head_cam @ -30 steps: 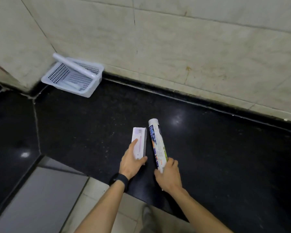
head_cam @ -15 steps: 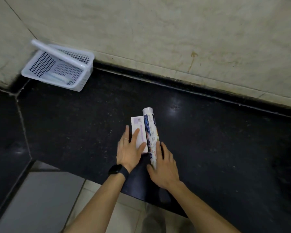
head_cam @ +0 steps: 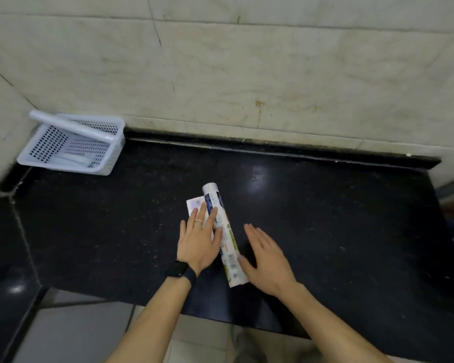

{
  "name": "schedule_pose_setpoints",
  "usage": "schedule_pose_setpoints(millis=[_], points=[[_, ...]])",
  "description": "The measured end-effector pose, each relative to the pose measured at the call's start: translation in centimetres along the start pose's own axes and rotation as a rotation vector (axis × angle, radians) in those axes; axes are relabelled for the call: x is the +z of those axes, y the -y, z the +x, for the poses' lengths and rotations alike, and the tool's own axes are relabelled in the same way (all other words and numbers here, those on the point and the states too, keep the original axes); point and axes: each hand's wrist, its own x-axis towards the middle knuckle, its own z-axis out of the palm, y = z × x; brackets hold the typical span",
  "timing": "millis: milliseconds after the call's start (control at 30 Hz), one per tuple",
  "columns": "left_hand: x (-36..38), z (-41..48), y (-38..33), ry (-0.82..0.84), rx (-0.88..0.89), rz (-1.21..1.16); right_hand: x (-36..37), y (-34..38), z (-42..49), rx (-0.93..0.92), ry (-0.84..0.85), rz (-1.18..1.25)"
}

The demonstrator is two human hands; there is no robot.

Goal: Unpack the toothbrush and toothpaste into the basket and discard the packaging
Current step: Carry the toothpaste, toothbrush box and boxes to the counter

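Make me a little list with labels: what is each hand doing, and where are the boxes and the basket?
left hand: flat on the toothbrush box, fingers straight
right hand: open, thumb by the toothpaste pack's near end
both packs: side by side on the black counter
basket: far left corner, against the wall

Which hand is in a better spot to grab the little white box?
The left hand, I think. Its straight fingers lie right on the white box. The right hand is open on the other side of the toothpaste pack, so that pack sits in its way.
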Motion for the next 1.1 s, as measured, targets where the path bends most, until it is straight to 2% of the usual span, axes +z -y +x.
schedule_pose_setpoints(millis=[233,367,600,733,867,1100], points=[[-3.9,2.2,-11.8,-0.177,0.305,0.032,-14.2,-6.9,-8.1,0.094,-0.414,-0.086],[-6.4,3.7,-22.8,-0.268,0.496,0.045,-22.6,-12.5,-13.2,0.193,-0.644,-0.174],[-8.1,2.3,-44.2,-0.324,0.766,-0.031,-34.4,-23.3,-22.3,0.323,-0.877,-0.242],[-7.6,0.6,-54.6,-0.302,0.882,-0.084,-39.7,-29.4,-27.1,0.409,-0.954,-0.276],[-5.3,-0.5,-63.4,-0.240,0.965,-0.069,-44.1,-35.4,-30.3,0.564,-0.955,-0.280],[1.6,-0.5,-72.9,-0.045,0.953,0.042,-48.8,-43.7,-31.0,0.651,-0.884,-0.224]])
